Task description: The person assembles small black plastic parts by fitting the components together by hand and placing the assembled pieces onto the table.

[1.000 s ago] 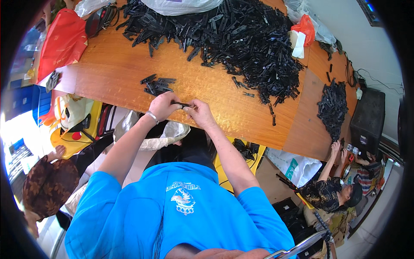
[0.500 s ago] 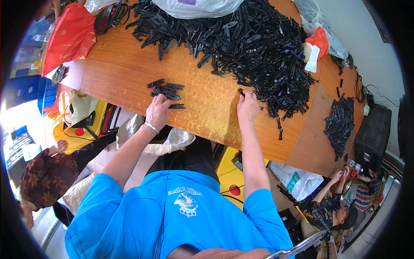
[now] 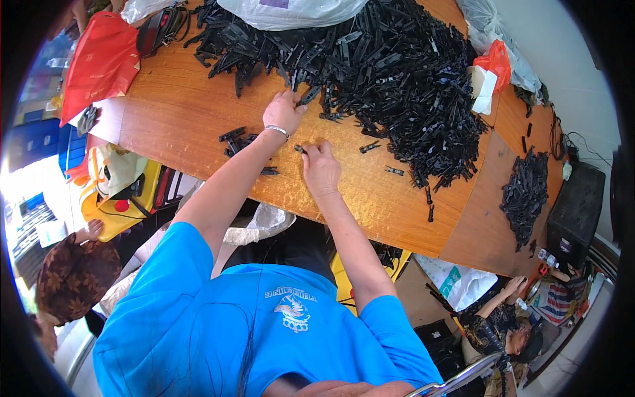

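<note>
My left hand [image 3: 286, 114] reaches to the near edge of a big heap of black plastic clips [image 3: 397, 86], its curled fingers closed on one clip at that edge. Nearer to me, my right hand [image 3: 322, 171] pinches a small black clip [image 3: 299, 149] just above the wooden table [image 3: 370, 198]. Beside my left forearm lies a small group of black clips [image 3: 233, 142], partly covered by the arm. Two single clips, one [image 3: 370, 147] and another [image 3: 394, 171], lie apart from the heap to the right of my right hand.
A white sack [image 3: 291, 13] rests on the heap's far side. A red bag [image 3: 99, 63] stands at the far left. Farther right are a second clip pile [image 3: 524, 195] and a black box [image 3: 574, 205]. Other people sit at left [image 3: 76, 281] and lower right [image 3: 493, 331].
My left hand has gone from the small group up to the heap's edge. My right hand has moved left from beside the heap; two loose clips now show near where it was.
</note>
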`<state>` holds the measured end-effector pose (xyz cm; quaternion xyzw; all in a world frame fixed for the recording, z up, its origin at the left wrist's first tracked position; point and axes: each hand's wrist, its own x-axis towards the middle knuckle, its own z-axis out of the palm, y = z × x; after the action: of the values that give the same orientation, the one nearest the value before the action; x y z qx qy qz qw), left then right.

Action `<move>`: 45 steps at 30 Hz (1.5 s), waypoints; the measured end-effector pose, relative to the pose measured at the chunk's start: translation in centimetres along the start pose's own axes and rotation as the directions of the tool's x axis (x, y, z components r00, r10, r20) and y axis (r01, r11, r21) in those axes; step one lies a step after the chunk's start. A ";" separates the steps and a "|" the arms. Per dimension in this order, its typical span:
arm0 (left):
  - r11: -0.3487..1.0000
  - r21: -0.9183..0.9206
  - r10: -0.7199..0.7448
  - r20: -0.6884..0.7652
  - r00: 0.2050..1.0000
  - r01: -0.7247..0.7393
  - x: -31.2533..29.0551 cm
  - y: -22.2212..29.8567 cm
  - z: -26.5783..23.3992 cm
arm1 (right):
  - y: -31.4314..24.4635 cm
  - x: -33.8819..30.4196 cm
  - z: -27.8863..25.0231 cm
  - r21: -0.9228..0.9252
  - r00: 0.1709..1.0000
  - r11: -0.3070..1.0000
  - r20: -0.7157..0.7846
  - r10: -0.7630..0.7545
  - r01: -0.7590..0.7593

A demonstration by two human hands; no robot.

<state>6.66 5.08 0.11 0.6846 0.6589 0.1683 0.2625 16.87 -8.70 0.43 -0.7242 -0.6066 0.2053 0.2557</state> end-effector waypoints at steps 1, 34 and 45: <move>1.000 0.001 -0.024 0.048 0.999 0.024 0.0 0.1 0.0 | -0.2 0.1 0.2 -0.004 0.999 1.000 0.050 0.018 -0.017; 0.960 -0.263 0.174 0.301 0.938 -0.093 -7.8 -2.4 -3.7 | 1.0 -1.8 0.2 0.525 0.944 0.789 0.110 0.310 -0.320; 0.931 -0.208 0.348 0.251 0.903 -0.301 -7.3 -3.5 -3.1 | 1.7 -1.1 0.6 0.307 0.942 0.891 0.132 0.308 -0.334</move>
<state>1.47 -1.76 1.38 0.7779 0.4746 0.1636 0.3781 17.59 -9.96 -1.12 -0.7535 -0.4461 0.3706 0.3097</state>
